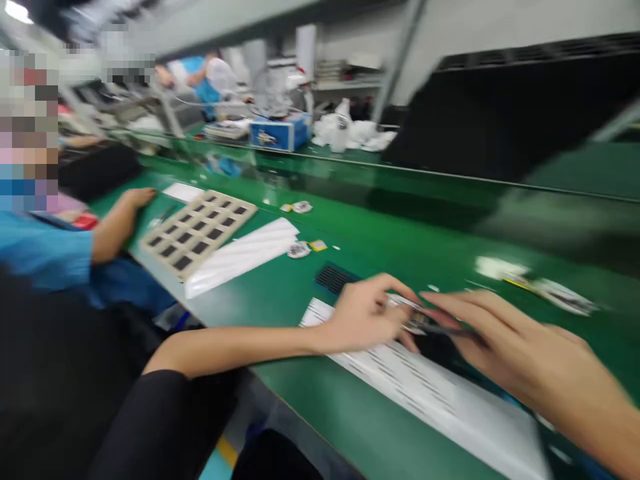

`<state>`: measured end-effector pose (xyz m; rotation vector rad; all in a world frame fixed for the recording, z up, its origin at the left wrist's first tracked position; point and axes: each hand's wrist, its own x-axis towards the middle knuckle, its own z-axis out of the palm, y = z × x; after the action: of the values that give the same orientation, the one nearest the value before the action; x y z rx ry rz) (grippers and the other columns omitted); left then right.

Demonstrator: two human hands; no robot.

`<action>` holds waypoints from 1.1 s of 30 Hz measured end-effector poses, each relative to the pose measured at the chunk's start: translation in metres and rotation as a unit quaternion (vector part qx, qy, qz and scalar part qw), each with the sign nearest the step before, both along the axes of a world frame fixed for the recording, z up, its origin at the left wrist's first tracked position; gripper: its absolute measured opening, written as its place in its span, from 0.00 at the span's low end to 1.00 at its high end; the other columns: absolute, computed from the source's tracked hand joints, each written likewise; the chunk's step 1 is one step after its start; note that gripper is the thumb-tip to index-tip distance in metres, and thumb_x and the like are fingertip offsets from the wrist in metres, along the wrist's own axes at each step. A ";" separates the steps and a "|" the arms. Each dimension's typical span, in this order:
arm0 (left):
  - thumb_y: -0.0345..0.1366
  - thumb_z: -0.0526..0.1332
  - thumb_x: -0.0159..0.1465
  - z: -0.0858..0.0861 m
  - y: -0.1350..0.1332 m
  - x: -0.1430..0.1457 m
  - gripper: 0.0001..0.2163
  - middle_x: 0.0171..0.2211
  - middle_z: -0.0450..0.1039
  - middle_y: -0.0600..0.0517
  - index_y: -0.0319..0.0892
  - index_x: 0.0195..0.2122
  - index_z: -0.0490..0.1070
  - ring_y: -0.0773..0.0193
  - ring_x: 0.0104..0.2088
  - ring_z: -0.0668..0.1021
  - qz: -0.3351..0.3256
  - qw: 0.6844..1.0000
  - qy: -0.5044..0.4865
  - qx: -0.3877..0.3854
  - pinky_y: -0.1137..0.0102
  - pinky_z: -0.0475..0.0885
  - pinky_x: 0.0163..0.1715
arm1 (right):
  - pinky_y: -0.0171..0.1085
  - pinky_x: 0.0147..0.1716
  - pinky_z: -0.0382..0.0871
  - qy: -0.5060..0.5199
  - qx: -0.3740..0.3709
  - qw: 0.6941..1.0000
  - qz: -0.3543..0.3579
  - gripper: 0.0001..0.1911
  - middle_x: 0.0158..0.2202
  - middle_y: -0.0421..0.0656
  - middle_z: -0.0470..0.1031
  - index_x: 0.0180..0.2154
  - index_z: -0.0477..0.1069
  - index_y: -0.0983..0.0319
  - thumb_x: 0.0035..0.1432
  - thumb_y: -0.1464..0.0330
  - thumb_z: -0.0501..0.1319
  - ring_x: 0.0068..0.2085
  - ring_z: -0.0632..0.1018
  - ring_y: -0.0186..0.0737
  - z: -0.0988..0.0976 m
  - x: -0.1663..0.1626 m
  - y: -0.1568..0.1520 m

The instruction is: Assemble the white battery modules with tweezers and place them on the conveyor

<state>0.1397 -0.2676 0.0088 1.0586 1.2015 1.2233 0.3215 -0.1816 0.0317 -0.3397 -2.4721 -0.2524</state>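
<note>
My left hand (367, 313) is closed, its thumb and fingers pinching a small silvery part (414, 319) whose details are blurred. Facing it from the right, my right hand (505, 340) has its fingers pressed together around a thin dark tool (457, 331), whose kind I cannot make out; its tip reaches toward the silvery part. Beneath both hands lies a long white sheet with rows of dark dashes (425, 387). A dark ribbed pad (334, 277) sits just beyond my left hand.
On the green bench (305, 393) stand a beige tray with dark squares (200, 230) and a white strip (245, 257). Small white-and-yellow parts (299, 249) lie farther back, another (565, 295) at right. A co-worker's arm (113, 230) rests at left. A blue box (280, 133) stands behind.
</note>
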 end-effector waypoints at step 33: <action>0.32 0.68 0.62 0.002 -0.015 0.002 0.09 0.26 0.80 0.54 0.42 0.36 0.66 0.61 0.25 0.87 0.025 0.990 0.002 0.138 0.77 0.79 0.24 | 0.33 0.27 0.68 0.119 -0.566 0.816 0.003 0.24 0.30 0.42 0.77 0.33 0.77 0.61 0.66 0.47 0.67 0.29 0.74 0.36 0.014 -0.014 -0.021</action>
<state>0.1421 -0.2823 0.0110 1.2386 1.0880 1.4576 0.3073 -0.2022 0.0454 -0.7731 -2.0827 1.2467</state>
